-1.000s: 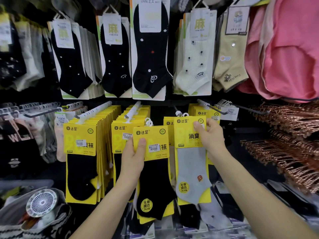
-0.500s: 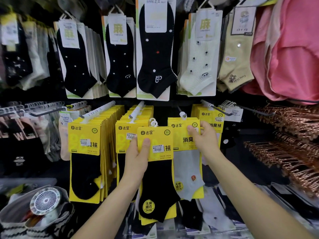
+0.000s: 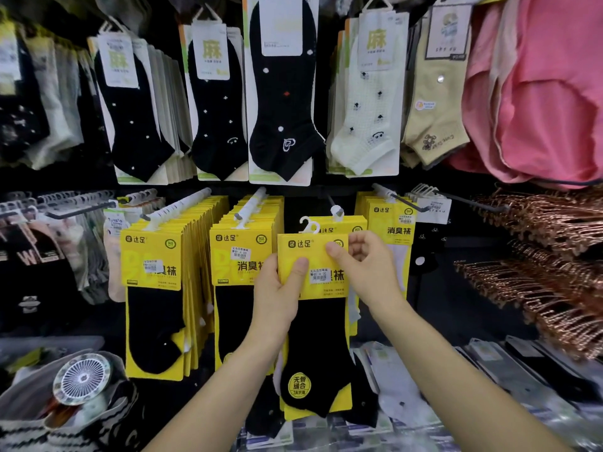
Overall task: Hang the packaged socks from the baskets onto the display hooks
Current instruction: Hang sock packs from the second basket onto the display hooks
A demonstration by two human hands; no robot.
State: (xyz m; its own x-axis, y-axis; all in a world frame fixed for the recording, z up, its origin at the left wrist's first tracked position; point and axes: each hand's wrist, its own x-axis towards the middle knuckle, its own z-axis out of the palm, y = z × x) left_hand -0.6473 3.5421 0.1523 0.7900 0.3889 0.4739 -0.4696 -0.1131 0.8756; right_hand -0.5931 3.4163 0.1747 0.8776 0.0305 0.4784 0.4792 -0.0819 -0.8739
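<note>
Hanging is not yet completed in the head view: a yellow-carded pack of black socks [image 3: 313, 321] is held just below and left of a display hook [image 3: 333, 205]. The card's left edge is gripped by the left hand [image 3: 277, 298], thumb pressed on the front; its top right corner is pinched by the right hand [image 3: 365, 269]. For a clean hang, the white plastic hanger [image 3: 308, 225] should be raised, lined up with the hook's tip, and slid back against the hung pack [image 3: 346, 223].
</note>
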